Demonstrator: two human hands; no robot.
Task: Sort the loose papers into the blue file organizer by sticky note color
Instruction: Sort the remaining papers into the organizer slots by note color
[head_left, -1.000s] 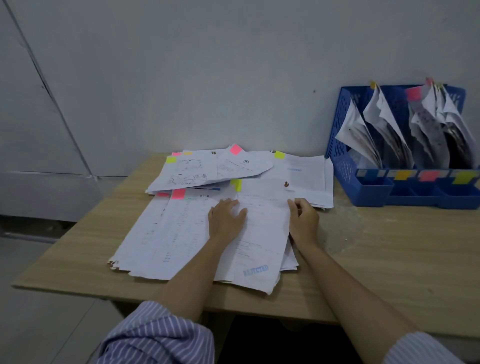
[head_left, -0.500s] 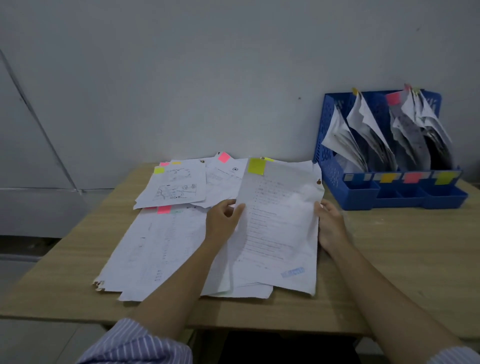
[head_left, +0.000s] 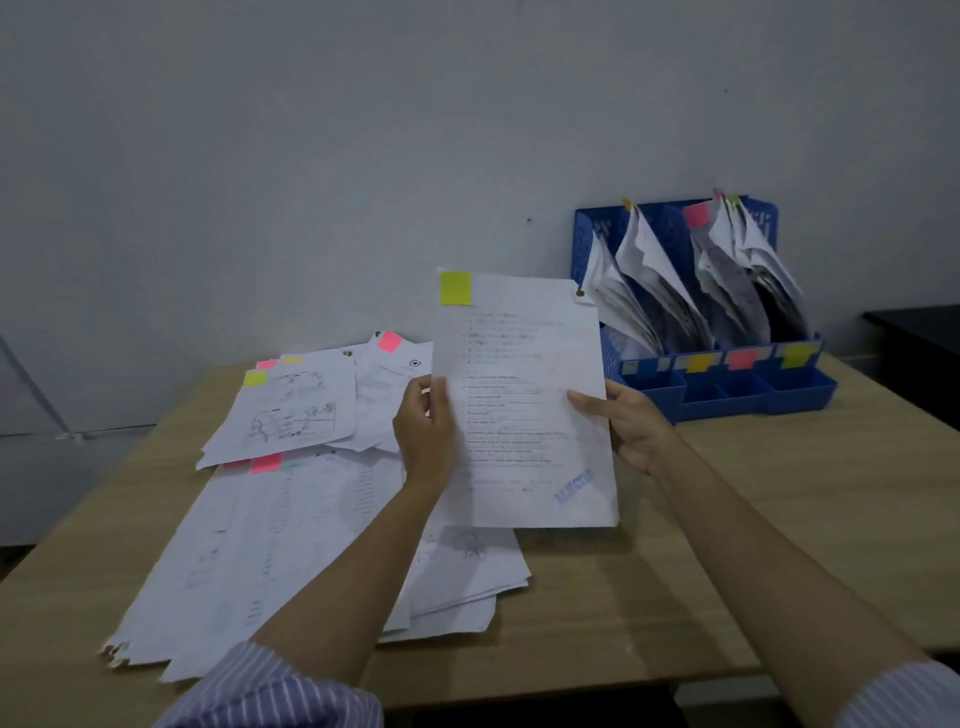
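I hold one printed sheet (head_left: 524, 400) upright above the table. A yellow-green sticky note (head_left: 456, 288) sits at its top left corner and a blue stamp near its bottom right. My left hand (head_left: 423, 434) grips its left edge and my right hand (head_left: 631, 423) grips its right edge. Below and to the left lies the pile of loose papers (head_left: 291, 499), with pink and yellow-green notes showing. The blue file organizer (head_left: 727, 384) stands at the back right against the wall, its slots filled with papers and marked by orange, pink and yellow-green tabs.
The wooden table (head_left: 727, 545) runs to a front edge near my sleeves. A grey wall rises behind it. A dark surface (head_left: 919, 332) shows at the far right edge.
Both hands have lifted the sheet with the yellow-green note off the pile and raised it upright, moving it up and to the right. The pile stays on the table.
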